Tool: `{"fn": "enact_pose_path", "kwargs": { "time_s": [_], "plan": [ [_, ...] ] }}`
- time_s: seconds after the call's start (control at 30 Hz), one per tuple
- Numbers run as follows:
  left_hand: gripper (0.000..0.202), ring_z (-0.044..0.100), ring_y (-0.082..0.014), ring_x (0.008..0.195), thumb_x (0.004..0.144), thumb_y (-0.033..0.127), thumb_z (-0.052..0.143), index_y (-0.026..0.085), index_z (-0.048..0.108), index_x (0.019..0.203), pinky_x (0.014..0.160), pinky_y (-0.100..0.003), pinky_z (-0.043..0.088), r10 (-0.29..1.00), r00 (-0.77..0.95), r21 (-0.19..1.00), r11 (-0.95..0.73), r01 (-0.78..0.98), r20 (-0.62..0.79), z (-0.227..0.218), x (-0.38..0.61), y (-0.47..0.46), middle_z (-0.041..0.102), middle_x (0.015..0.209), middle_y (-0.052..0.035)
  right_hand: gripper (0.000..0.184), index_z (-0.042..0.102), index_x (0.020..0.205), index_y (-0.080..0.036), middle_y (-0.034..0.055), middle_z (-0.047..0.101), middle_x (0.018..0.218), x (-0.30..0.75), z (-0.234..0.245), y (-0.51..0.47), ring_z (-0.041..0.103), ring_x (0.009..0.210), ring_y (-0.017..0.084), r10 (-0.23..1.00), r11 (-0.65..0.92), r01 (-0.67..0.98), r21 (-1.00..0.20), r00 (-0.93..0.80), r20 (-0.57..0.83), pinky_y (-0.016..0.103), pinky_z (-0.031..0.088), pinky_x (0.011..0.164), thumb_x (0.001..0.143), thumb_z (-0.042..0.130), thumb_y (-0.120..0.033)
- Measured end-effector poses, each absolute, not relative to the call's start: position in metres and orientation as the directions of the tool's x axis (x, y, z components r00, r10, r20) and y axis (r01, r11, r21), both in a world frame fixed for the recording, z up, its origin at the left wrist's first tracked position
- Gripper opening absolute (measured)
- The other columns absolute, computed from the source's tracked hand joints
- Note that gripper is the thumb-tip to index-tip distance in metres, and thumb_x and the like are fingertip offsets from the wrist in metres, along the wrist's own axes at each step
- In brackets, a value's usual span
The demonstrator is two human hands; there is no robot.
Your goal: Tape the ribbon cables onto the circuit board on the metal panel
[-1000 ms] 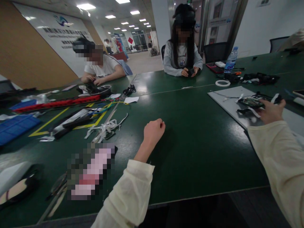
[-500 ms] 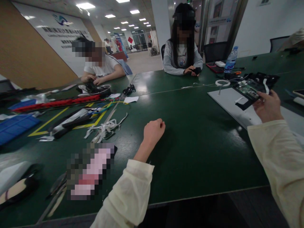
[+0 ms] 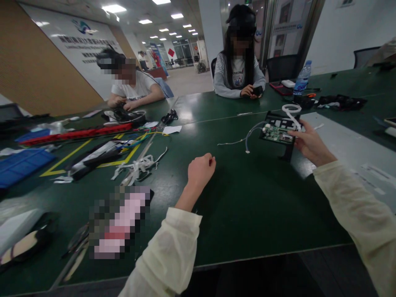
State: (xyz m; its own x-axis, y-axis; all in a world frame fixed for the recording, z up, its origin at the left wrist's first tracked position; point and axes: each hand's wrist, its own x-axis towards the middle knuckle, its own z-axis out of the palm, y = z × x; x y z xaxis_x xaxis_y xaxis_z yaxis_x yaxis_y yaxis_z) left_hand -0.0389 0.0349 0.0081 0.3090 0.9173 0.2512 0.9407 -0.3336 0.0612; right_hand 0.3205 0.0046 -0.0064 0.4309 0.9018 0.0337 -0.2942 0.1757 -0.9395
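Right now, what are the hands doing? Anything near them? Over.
Right hand gripping circuit board. Left hand curled, nothing visible in it. Cables trailing leftward; white ring beyond board.

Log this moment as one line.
right hand: grips black-framed green circuit board trailing thin grey cables | left hand: curled over dark green table, no object visible | nearby: flat pale-grey panel, tangled white strips

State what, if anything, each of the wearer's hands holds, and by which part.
The right hand holds the black-framed circuit board by its end at picture right. The left hand is curled, with nothing visible in it.
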Motion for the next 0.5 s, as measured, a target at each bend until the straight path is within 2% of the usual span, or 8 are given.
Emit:
{"fn": "enact_pose_path", "kwargs": {
  "time_s": [0.13,0.27,0.4,0.5],
  "plan": [
    [0.026,0.06,-0.0178,0.076,0.093,0.035,0.037,0.019,0.058,0.094,0.066,-0.026,0.042,0.892,0.272,0.189,-0.355,0.916,0.36,0.017,-0.036,0.03,0.064,0.086,-0.0055,0.065,0.046,0.121,-0.032,-0.0035,0.066,0.093,0.276,-0.019,0.001,0.065,0.075,0.014,0.981,0.028,-0.31,-0.95,0.19,-0.033,0.025,0.056,0.064,0.065,0.073,-0.016],
    [0.025,0.059,-0.0169,0.089,0.093,0.033,0.04,0.017,0.053,0.108,0.074,-0.026,0.045,0.858,0.259,0.421,-0.455,0.785,0.443,0.016,-0.033,0.031,0.061,0.099,-0.0078,0.073,0.037,0.13,-0.032,-0.0002,0.066,0.099,0.235,-0.028,-0.01,0.066,0.085,0.017,0.995,-0.095,-0.325,-0.941,-0.013,-0.096,0.03,0.057,0.068,0.068,0.073,-0.018],
    [0.032,0.061,-0.0149,0.087,0.092,0.036,0.042,0.017,0.048,0.117,0.071,-0.025,0.048,0.899,0.298,0.702,-0.437,0.561,0.321,0.002,-0.028,0.034,0.061,0.102,-0.0069,0.079,0.029,0.138,-0.032,0.0022,0.064,0.108,0.211,-0.025,-0.023,0.065,0.091,0.018,0.974,-0.191,-0.32,-0.928,-0.182,-0.138,0.031,0.058,0.072,0.073,0.071,-0.019],
    [0.036,0.062,-0.0133,0.078,0.091,0.037,0.045,0.019,0.045,0.121,0.067,-0.024,0.049,0.918,0.361,0.825,-0.327,0.462,0.162,-0.013,-0.025,0.036,0.062,0.097,-0.0048,0.082,0.023,0.142,-0.033,0.0033,0.062,0.115,0.206,-0.018,-0.029,0.063,0.1,0.018,0.95,-0.226,-0.3,-0.927,-0.28,-0.141,0.034,0.057,0.081,0.075,0.07,-0.02]
  ]
}}
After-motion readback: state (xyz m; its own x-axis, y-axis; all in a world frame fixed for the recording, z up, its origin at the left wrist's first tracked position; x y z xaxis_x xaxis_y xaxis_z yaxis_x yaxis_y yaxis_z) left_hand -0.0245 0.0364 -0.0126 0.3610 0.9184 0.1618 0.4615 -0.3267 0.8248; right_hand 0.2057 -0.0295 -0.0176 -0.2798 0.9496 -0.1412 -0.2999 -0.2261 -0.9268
